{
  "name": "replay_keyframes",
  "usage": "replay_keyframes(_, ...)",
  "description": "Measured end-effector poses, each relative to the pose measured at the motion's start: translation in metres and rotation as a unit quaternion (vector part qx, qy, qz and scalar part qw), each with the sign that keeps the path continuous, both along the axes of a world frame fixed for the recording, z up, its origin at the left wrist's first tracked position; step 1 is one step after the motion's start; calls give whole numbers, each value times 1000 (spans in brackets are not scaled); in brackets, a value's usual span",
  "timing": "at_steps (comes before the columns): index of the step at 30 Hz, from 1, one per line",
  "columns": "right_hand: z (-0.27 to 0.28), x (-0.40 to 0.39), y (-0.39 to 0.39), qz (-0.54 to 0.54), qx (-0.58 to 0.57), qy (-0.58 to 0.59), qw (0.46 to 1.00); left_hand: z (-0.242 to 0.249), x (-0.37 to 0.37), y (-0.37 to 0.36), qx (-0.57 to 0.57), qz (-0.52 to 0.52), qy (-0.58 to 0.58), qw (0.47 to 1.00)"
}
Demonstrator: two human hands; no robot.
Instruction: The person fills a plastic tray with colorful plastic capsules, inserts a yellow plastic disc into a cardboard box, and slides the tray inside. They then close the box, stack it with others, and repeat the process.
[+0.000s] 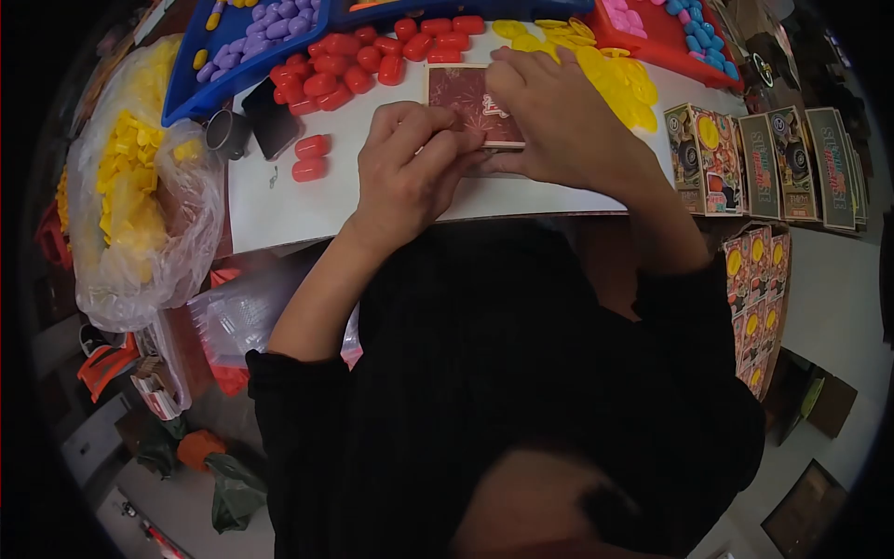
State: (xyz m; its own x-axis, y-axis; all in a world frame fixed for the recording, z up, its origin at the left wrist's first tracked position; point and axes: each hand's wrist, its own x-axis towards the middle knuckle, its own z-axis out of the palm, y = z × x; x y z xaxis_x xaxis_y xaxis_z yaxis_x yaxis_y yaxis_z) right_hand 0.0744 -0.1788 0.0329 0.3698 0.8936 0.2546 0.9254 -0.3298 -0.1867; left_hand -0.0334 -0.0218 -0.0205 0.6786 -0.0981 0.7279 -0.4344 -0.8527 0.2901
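Left hand (405, 163) and right hand (563, 121) are both closed on a dark red printed piece (456, 98) with a pale border (a box or a card, I cannot tell which), held between them over the near part of a white table (261, 219). The left has its fingers curled in at the lower left corner; the right lies across the right side, fingers over the face, hiding part of the pale lettering. Their fingertips come near each other at the lower edge, though whether they touch I cannot tell.

Just beyond and to the left lies a heap of glossy red capsules (331, 65), with two loose red capsules (311, 158) nearer the left hand. Beside those are a dark flat slab (272, 121) and a dark round cup (226, 135). Yellow discs (626, 84) spread behind the right hand.

Farther out, a blue tray (174, 93) holds purple pieces (270, 33), and a red tray (643, 54) holds pink pieces (622, 17) and blue pieces (705, 47). Printed boxes (712, 163) stand in a row at the right; a clear bag (191, 247) of yellow pieces (130, 168) sits at the left.
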Motion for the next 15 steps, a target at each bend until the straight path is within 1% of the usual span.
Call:
replay_keyframes(1,5,2,8,6,-82,41,996,3,-2,1,8,6,21,1000)
replay_keyframes(2,9,1,9,14,-80,31,996,8,-9,6,10,15,12,1000)
replay_keyframes(4,21,7,-6,33,-74,80,993,22,-32,20,-28,27,50,998)
replay_keyframes(5,23,10,-26,6,26,78,997,25,-53,33,-77,93,44,992)
replay_keyframes(6,24,12,-52,-23,124,79,989,23,-77,53,-92,156,-2,983)
replay_keyframes(7,31,12,-81,-86,149,48,984,4,-109,80,-161,278,-3,947)
replay_keyframes(8,37,14,-110,-153,174,16,973,12,-142,90,-146,387,60,909)
replay_keyframes(9,35,20,-143,-196,196,11,961,4,-183,111,-11,476,164,864)
replay_keyframes(10,28,24,-176,-242,219,4,945,-12,-222,128,29,508,232,829)
replay_keyframes(11,21,28,-206,-289,197,-70,934,-29,-261,141,32,465,295,834)
replay_keyframes(12,12,29,-232,-333,173,-145,916,-38,-286,144,-19,440,355,825)
replay_keyframes(13,-1,31,-256,-348,127,-232,899,-45,-303,148,-67,413,412,810)
replay_keyframes(14,-13,32,-272,-356,80,-316,876,-53,-312,156,-69,404,414,813)
replay_keyframes(15,-20,30,-275,-329,77,-318,886,-59,-319,165,-81,397,406,819)
